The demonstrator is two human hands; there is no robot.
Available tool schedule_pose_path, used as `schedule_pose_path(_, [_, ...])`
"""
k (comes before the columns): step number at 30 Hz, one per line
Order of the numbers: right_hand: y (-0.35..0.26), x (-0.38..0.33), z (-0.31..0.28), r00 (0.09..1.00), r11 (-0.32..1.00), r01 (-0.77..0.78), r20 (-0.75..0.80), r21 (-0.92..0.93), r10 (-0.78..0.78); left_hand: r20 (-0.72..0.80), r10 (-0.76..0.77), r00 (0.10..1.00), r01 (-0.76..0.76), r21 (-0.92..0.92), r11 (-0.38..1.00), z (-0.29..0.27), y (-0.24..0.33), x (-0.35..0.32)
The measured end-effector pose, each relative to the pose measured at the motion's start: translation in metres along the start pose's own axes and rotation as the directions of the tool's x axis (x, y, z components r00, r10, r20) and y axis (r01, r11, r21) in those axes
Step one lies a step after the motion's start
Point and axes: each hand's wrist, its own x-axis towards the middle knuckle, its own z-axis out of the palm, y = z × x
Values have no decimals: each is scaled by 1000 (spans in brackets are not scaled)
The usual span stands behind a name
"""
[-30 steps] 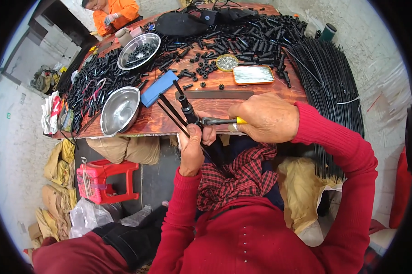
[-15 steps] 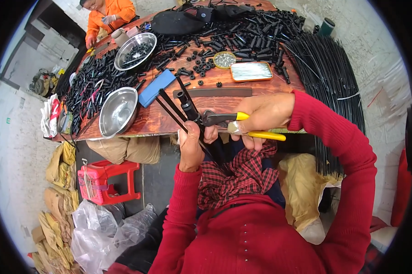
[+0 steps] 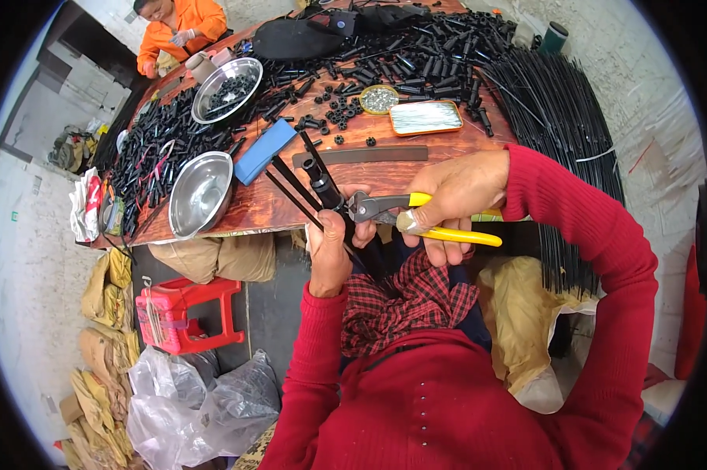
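My left hand (image 3: 331,254) is closed round a bundle of long thin black rods (image 3: 294,190) and a black tubular fitting (image 3: 322,185) with an open upper end. The bundle runs down between my knees, where its lower part is dark and hard to make out. Pliers (image 3: 385,205) with yellow handles are in my right hand (image 3: 464,196), the thumb lying between the spread handles. Their dark metal head is right beside the fitting, at my left fingertips. Whether the jaws grip anything there is hidden.
On the wooden table (image 3: 267,205) lie a steel bowl (image 3: 201,196), a blue block (image 3: 265,151), a dark flat bar (image 3: 369,154), a tray of thin pins (image 3: 426,117) and heaped black fittings (image 3: 416,66). Black rods (image 3: 553,117) stack right. A person in orange (image 3: 182,35) sits far left.
The pliers' handles stand a little further apart, and my right hand has moved slightly right. My left hand keeps its hold on the rods. The view has shifted a little.
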Motion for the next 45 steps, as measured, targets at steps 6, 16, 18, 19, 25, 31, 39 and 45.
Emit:
schedule_pose_path(6, [-5,-5,3,999,998,-37,-19,-47,36,-34,36,999,-33,82,996,9,0,-5])
schedule_pose_path(16, [-6,1,22,981,997,-71,-184,-28,65,-181,131,975,-83,255,963,13,-7,-7])
schedule_pose_path(18, [-2,8,23,984,998,-67,-165,-23,62,-183,145,972,-92,274,957,11,-6,-8])
schedule_pose_path(19, [1,12,23,981,998,-53,-189,-45,44,-188,131,973,-81,250,965,8,-7,-7])
schedule_pose_path(25, [7,23,28,986,996,85,-146,16,-82,-158,76,984,-70,43,997,-8,-4,-10])
schedule_pose_path(31, [3,15,30,981,993,112,-165,28,-106,-74,66,995,-70,-42,997,-9,0,-7])
schedule_pose_path(39, [3,13,36,970,993,115,-219,34,-105,-82,100,992,-96,53,994,-3,0,-8])
schedule_pose_path(45, [1,17,42,961,995,102,-256,-16,-103,-118,153,981,-139,117,983,0,-2,-9])
